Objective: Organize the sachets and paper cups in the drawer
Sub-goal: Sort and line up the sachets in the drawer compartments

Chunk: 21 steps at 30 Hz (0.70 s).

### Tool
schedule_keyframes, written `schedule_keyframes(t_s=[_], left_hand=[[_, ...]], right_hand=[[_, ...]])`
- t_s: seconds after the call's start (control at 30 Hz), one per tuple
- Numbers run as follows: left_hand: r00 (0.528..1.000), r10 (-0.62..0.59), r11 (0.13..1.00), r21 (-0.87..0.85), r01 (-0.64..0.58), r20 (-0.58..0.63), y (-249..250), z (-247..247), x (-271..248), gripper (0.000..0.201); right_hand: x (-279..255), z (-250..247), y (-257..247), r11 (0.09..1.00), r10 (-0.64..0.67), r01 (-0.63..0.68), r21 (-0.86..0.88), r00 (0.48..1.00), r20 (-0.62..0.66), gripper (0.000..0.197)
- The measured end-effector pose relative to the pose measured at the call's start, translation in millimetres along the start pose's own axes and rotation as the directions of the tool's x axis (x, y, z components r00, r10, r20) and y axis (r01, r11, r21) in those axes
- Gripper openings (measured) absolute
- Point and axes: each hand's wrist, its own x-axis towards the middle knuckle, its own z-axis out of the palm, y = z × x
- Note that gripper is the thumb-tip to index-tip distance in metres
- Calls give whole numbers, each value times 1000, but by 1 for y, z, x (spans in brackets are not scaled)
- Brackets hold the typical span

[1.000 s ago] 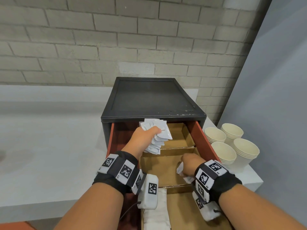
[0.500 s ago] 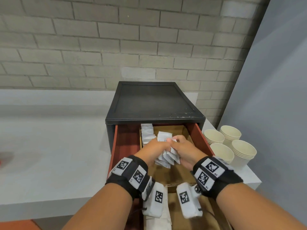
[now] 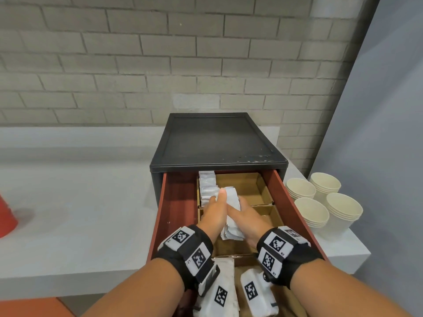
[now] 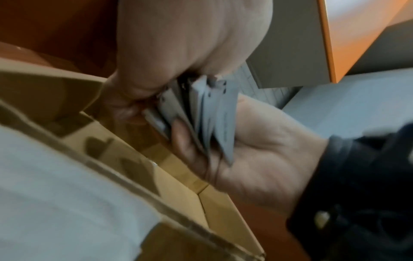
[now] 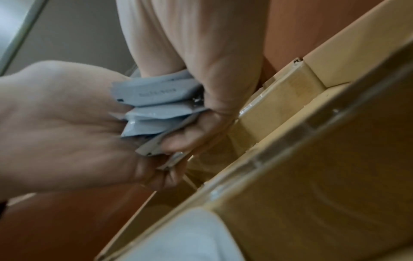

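The red-brown drawer (image 3: 180,213) stands pulled out of the black cabinet (image 3: 217,143), with cardboard dividers (image 3: 265,204) inside. Above the far and middle compartments, my left hand (image 3: 216,203) and right hand (image 3: 241,213) grip one bundle of white sachets (image 3: 232,202) between them. In the left wrist view my left hand's fingers (image 4: 125,106) curl round the sachets (image 4: 212,114). The right wrist view shows the sachets (image 5: 156,104) fanned out between both palms. A row of sachets (image 3: 207,186) stands in the far left compartment. Stacks of cream paper cups (image 3: 320,202) stand on the counter right of the drawer.
More white sachets (image 3: 225,267) lie in the near compartment under my wrists. The white counter (image 3: 80,213) runs left of the cabinet, with a red object (image 3: 4,216) at the left edge. A brick wall is behind and a grey panel on the right.
My right hand left the middle compartment and joined the left hand. Both now press the bundle together, and the fanned sachets have been squared into a tighter stack.
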Motion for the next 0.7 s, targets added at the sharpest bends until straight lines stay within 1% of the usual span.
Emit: schedule_keyframes(t_s=[0.03, 0.1, 0.13, 0.17, 0.27, 0.4, 0.53, 0.67, 0.7], left_hand=[[1000, 9, 1000, 4, -9, -8, 13, -3, -17, 109], [999, 10, 1000, 10, -9, -49, 30, -7, -40, 77], [998, 1, 1000, -8, -1, -66, 35, -10, -46, 66], [998, -16, 998, -57, 12, -67, 37, -12, -49, 61], [996, -36, 978, -207, 20, -77, 44, -17, -60, 51], [997, -45, 943, -333, 19, -69, 51, -25, -67, 43], [989, -87, 947, -318, 47, -116, 47, -24, -66, 28], [989, -42, 977, -214, 10, -142, 40, -21, -62, 21], [988, -20, 983, -181, -9, -155, 38, -20, -62, 20]], right_hand=[[0, -1, 1, 999, -27, 26, -45, 1000, -3, 56], [0, -1, 3, 985, -92, 96, -143, 995, 30, 54], [0, 0, 3, 975, -126, 134, -179, 991, 54, 54], [0, 2, 3, 965, -149, 160, -208, 986, 72, 53], [3, 10, 3, 941, -199, 221, -256, 974, 107, 52], [4, 16, 8, 931, -239, 274, -241, 957, 164, 65], [6, 12, 14, 947, -214, 256, -193, 953, 212, 73], [5, 7, 21, 958, -148, 204, -202, 954, 262, 89], [4, 5, 21, 954, -137, 203, -221, 950, 279, 87]])
